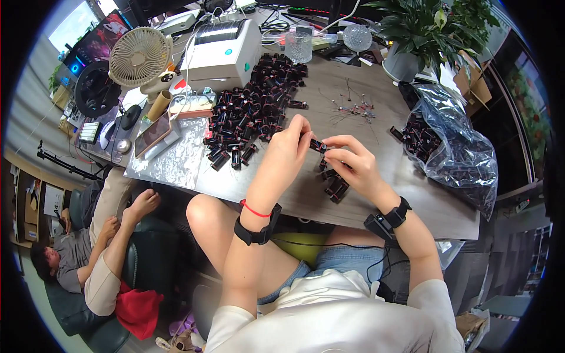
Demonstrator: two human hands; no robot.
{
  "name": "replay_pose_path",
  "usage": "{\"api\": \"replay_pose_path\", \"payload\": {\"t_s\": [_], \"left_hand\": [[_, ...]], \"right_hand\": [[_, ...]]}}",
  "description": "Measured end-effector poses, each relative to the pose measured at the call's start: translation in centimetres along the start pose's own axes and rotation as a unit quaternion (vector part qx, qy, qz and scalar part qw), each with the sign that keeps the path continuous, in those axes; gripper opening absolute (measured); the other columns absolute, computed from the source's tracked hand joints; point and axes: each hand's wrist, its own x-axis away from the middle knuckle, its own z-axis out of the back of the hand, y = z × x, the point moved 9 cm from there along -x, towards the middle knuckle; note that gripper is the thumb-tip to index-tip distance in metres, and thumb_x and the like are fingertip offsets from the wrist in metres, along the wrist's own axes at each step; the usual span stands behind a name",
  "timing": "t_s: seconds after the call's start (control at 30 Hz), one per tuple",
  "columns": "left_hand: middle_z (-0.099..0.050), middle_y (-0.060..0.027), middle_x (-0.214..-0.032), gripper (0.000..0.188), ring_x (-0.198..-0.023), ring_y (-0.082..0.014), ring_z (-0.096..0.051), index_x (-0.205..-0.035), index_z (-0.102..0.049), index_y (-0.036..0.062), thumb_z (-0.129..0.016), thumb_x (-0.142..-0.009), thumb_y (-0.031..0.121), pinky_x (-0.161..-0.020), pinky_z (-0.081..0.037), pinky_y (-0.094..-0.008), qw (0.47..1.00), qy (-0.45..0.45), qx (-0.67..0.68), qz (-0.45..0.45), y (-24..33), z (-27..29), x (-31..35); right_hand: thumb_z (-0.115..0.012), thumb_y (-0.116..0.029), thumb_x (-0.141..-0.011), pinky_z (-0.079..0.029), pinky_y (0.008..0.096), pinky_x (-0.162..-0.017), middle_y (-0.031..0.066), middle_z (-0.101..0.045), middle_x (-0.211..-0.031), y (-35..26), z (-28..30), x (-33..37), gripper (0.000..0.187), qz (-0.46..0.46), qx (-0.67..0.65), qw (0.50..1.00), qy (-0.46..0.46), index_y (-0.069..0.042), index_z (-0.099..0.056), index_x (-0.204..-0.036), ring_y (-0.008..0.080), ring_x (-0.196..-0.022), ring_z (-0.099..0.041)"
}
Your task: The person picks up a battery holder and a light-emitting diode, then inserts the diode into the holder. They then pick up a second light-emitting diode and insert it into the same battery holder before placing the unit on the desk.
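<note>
Over the table's near middle, both my hands meet on one small black cylinder with red markings (318,145). My left hand (289,143) pinches one end of it between thumb and fingers. On the other end, my right hand (356,164) closes its thumb and forefinger. A few more black cylinders (337,189) lie on the tabletop below my hands. To the left spreads a large pile of the same cylinders (244,115). Beyond my hands sits a loose cluster of tiny parts with thin wire leads (357,110).
A clear plastic bag (456,153) with more cylinders spilling out lies at the right. A white label printer (220,56), a beige fan (140,57) and a phone (154,136) stand at the left. A potted plant (406,62) is far right. Another person (88,253) sits at the left.
</note>
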Motion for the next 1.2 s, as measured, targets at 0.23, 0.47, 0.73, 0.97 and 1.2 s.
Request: {"api": "replay_pose_path", "payload": {"t_s": [0.23,0.47,0.73,0.97,1.2], "left_hand": [[-0.061,-0.0207,-0.080,0.009,-0.072,-0.0379,-0.060,-0.096,-0.045,-0.0001,-0.052,-0.092,0.003,-0.063,-0.047,-0.0451,0.996,-0.006,-0.062,-0.067,0.8,-1.0,0.2],[-0.066,-0.0190,-0.093,0.011,-0.079,-0.0333,-0.063,-0.101,-0.047,-0.0002,-0.054,-0.093,0.002,-0.065,-0.049,-0.0373,0.990,0.022,-0.065,-0.126,2.4,-0.5,0.3],[-0.065,-0.0114,-0.097,0.029,-0.082,-0.0181,-0.063,-0.111,-0.044,0.0003,-0.062,-0.090,0.007,-0.072,-0.051,-0.0291,0.989,0.117,0.083,-0.034,2.0,0.8,0.3],[-0.063,-0.0093,-0.099,0.031,-0.086,-0.0152,-0.063,-0.112,-0.049,-0.0017,-0.066,-0.089,0.010,-0.077,-0.051,-0.0272,0.977,0.033,0.190,0.086,-1.2,-2.8,0.8],[-0.068,-0.0138,-0.095,0.023,-0.086,-0.0170,-0.067,-0.103,-0.058,-0.0060,-0.065,-0.089,0.010,-0.076,-0.053,-0.0292,0.950,0.062,0.291,0.095,-0.3,-3.6,0.8]], "right_hand": [[-0.064,0.004,-0.082,-0.051,0.0281,-0.074,0.0113,-0.061,-0.102,0.3,-0.3,-0.1,0.011,-0.059,-0.027,0.998,-0.013,0.002,-0.059,-0.092,0.0181,-0.084,-0.062],[-0.060,0.003,-0.087,-0.048,0.0256,-0.078,0.0100,-0.060,-0.104,3.3,-0.4,0.9,0.006,-0.194,-0.229,0.953,0.040,0.004,-0.056,-0.091,0.0135,-0.086,-0.059],[-0.058,0.002,-0.090,-0.050,0.0255,-0.081,0.0084,-0.062,-0.102,5.9,0.5,1.6,0.005,-0.263,-0.371,0.878,0.147,0.002,-0.059,-0.095,0.0131,-0.089,-0.061],[-0.060,0.002,-0.090,-0.051,0.0255,-0.082,0.0076,-0.064,-0.100,6.6,1.1,2.1,0.007,-0.268,-0.375,0.867,0.190,0.002,-0.060,-0.097,0.0119,-0.090,-0.062],[-0.061,0.003,-0.089,-0.051,0.0256,-0.081,0.0081,-0.062,-0.102,4.9,1.3,1.5,0.007,-0.234,-0.352,0.886,0.191,0.004,-0.060,-0.095,0.0109,-0.090,-0.061]]}}
